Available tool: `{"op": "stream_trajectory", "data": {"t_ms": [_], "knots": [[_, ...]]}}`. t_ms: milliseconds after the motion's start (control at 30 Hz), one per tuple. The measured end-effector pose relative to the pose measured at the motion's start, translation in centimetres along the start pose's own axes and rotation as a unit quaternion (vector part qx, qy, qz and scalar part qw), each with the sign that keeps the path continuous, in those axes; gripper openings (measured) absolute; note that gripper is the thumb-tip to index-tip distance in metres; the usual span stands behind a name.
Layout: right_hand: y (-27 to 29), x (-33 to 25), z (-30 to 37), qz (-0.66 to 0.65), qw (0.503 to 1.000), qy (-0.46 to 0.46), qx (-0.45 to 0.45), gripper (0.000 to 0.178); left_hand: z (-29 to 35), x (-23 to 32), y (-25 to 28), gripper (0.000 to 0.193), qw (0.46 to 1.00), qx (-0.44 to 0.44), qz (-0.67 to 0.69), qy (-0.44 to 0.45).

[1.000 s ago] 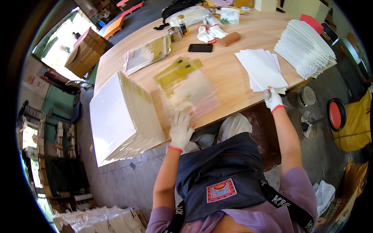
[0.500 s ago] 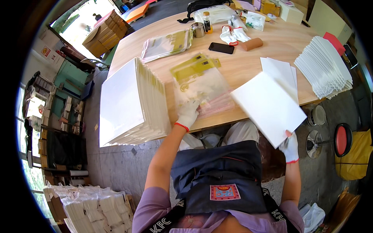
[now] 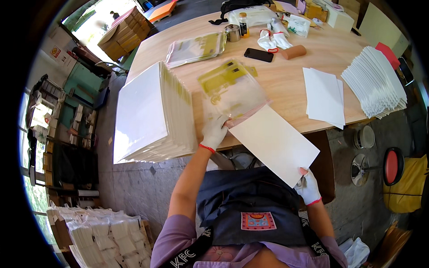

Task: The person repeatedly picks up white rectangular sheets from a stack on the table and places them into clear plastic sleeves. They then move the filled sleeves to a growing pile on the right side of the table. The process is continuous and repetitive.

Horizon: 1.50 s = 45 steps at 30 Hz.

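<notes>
My right hand [image 3: 308, 186], in a white glove with bare fingertips, grips the near right corner of a stiff white sheet [image 3: 277, 145]. The sheet slants over the table's front edge, its far end against the mouth of a clear plastic sleeve [image 3: 237, 91] with gold print. My left hand [image 3: 215, 131], gloved alike, pinches the near left edge of that sleeve. The sleeve lies on a few others. Beside my left hand rises a tall stack of sleeves with white sheets inside [image 3: 143, 111]. Loose white sheets [image 3: 325, 96] lie to the right.
A fanned white stack [image 3: 374, 82] stands at the table's right edge. Farther back are more gold-printed sleeves [image 3: 196, 48], a black phone [image 3: 258, 55], a brown roll [image 3: 294, 52], white gloves [image 3: 273, 41], a metal pot [image 3: 232, 33] and a bottle [image 3: 243, 24]. A red stool [image 3: 393, 166] stands right.
My right hand has brought the white sheet leftward from over the loose sheets to the sleeve's mouth. My left hand stays at the sleeve's near edge.
</notes>
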State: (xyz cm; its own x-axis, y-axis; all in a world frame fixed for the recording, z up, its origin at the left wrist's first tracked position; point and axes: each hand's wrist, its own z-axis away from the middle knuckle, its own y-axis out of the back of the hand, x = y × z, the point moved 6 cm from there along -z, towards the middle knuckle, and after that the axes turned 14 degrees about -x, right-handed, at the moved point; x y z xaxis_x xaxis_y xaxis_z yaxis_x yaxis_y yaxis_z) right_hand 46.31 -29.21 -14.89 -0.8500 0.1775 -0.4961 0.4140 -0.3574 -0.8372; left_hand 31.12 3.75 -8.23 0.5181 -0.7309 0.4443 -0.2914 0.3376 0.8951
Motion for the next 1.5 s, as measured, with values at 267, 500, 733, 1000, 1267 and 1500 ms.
{"op": "stream_trajectory", "data": {"t_ms": [267,500,733,1000,1267,1500], "knots": [[-3.6,1.0,-0.4,0.066,0.998,-0.003,0.014,0.033,-0.1,-0.6,0.0,0.022,0.989,-0.042,0.122,-0.065],[-6.2,2.8,-0.4,0.092,0.996,-0.008,-0.009,0.026,4.9,0.2,-1.5,0.045,0.964,0.171,0.203,0.004],[-8.2,3.1,1.0,0.15,0.988,-0.034,-0.011,0.03,2.8,2.3,-12.7,0.041,0.279,0.075,0.957,-0.015],[-5.9,5.1,0.7,0.178,0.975,-0.129,0.036,0.025,8.3,5.9,-18.9,0.051,0.318,-0.088,0.941,0.076],[-4.4,9.8,-11.2,-0.044,0.997,-0.067,-0.016,0.036,10.1,4.4,-20.6,0.015,0.613,-0.023,0.753,0.239],[-8.9,7.8,-10.1,0.497,0.837,-0.196,-0.12,0.03,13.1,1.9,-14.2,0.029,0.591,-0.034,0.76,0.268]]}}
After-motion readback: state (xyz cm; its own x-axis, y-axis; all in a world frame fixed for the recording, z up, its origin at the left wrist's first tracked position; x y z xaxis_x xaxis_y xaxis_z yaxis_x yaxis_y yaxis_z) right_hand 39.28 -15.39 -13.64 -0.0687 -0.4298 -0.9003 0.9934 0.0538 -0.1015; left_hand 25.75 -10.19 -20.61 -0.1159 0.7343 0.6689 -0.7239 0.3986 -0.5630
